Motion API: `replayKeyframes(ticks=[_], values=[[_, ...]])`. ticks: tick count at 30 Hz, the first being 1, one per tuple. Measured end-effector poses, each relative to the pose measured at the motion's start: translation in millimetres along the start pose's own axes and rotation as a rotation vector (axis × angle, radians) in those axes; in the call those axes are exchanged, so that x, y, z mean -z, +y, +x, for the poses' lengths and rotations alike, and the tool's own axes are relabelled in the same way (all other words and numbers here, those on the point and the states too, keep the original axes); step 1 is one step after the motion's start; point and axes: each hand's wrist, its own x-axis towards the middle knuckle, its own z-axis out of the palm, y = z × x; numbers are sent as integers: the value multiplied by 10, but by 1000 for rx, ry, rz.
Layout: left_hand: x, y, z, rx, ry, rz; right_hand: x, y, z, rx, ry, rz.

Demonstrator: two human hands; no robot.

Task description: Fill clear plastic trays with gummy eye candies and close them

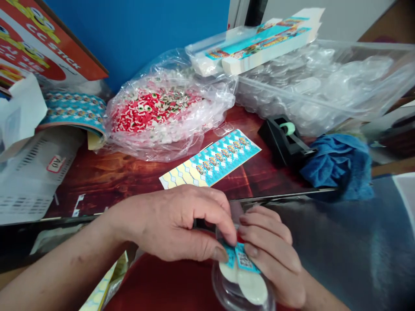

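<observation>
Both hands meet at the bottom centre over a small clear plastic capsule (238, 293). My left hand (177, 224) curls its fingers and pinches the top of the capsule, where a blue sticker (241, 258) with a QR code folds over the rim. My right hand (275, 255) cups the capsule from the right, fingers closed against it and the sticker. A sheet of blue stickers (212, 160), partly peeled, lies flat on the dark red table just beyond the hands.
A clear bag of red and white pieces (155, 112) sits behind the sheet. A black tape dispenser (285, 138) and blue cloth (340, 166) lie right. A plastic bin of clear capsules (324, 82) stands at back right. Printed cardboard (39, 39) and papers crowd the left.
</observation>
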Motion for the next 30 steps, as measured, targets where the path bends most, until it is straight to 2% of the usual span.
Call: replayKeyframes(ticks=[3,7,10,13,15,16,18,19,21,23,25,27,28,30], values=[[-19,-66,-18,1,62,-69,-8,28,103,83,-18,6],[-78,-161,-109,-34,223,-171,-41,75,212,9,-20,60],[-144,-230,-186,-127,323,-61,-54,84,209,6,-65,34],[-264,-311,-216,-204,466,143,-70,83,156,97,-105,-73],[-377,-380,-205,-234,571,150,-93,91,133,160,-103,-146],[-437,-418,-195,-224,629,68,-108,98,130,175,-94,-179],[-545,-496,-178,-158,727,-251,-140,116,139,181,-68,-236],[-586,-531,-176,-126,748,-449,-157,125,146,180,-56,-258],[-630,-579,-190,-88,707,-770,-187,139,156,180,-32,-282],[-629,-597,-221,-64,659,-885,-212,142,158,186,-47,-285],[-603,-596,-249,-17,654,-863,-231,135,165,177,-75,-284],[-571,-598,-256,0,700,-805,-246,120,189,90,-80,-231],[-555,-605,-249,-11,740,-786,-255,112,208,-10,-67,-163],[-530,-636,-219,-12,848,-767,-280,98,249,-327,-27,87]])
